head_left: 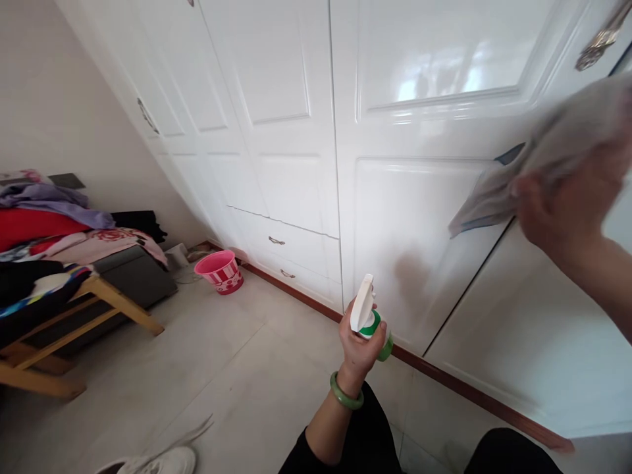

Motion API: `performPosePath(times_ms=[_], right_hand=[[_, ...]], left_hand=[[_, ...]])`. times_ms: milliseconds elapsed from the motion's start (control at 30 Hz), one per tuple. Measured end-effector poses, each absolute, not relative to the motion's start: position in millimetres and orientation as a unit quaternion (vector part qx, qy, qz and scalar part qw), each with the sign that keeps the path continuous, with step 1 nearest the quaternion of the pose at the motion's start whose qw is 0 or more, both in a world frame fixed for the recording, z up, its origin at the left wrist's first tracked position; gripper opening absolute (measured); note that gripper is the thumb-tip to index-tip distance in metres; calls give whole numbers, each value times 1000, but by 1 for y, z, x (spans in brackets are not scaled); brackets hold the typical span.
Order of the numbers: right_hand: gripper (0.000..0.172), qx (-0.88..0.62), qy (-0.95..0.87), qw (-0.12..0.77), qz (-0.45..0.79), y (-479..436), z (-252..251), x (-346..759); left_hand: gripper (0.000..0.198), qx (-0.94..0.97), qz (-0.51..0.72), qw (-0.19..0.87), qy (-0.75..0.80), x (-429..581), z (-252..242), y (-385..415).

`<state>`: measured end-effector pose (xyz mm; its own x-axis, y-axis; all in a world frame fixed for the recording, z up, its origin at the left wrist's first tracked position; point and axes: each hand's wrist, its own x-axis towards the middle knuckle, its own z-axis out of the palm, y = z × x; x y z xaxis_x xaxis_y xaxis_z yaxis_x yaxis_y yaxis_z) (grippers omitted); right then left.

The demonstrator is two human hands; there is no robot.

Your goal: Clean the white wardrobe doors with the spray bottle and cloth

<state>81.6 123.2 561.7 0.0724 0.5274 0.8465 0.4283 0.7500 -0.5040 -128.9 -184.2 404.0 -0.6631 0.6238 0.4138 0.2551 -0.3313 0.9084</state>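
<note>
My left hand (361, 345) is wrapped round a green spray bottle (385, 347) with a white trigger head, held low in front of the cabinet. A green bangle circles that wrist. At the right, my right hand (573, 197) grips a greyish cloth (553, 145) with dark blue edging, somewhat blurred by motion. The cloth hangs at the white cabinet door (424, 191), below a metal handle (600, 46). Whether it presses on the surface, I cannot tell. Part of the right hand is cut off by the frame edge.
A pink bucket (220, 271) stands on the tiled floor (212, 368) near the drawers (291, 230). To the left are a wooden stool (113, 303) and a dark box heaped with clothes (44, 224). A white shoe (172, 461) lies at the bottom edge.
</note>
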Motion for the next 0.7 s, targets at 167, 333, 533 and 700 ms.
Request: performPosePath(times_ms=[167, 333, 533, 700], right_hand=[[72, -301, -831, 448, -132, 183, 584, 30], [68, -217, -877, 391, -174, 175, 627, -82], [77, -123, -953, 238, -140, 137, 602, -206], [38, -14, -989, 110, -94, 113, 508, -170]], left_hand=[[35, 374, 724, 124, 567, -143, 396, -188], [44, 359, 724, 97, 581, -162, 392, -198], [40, 354, 716, 73, 597, -166, 396, -208], [48, 357, 717, 84, 593, -163, 401, -208]])
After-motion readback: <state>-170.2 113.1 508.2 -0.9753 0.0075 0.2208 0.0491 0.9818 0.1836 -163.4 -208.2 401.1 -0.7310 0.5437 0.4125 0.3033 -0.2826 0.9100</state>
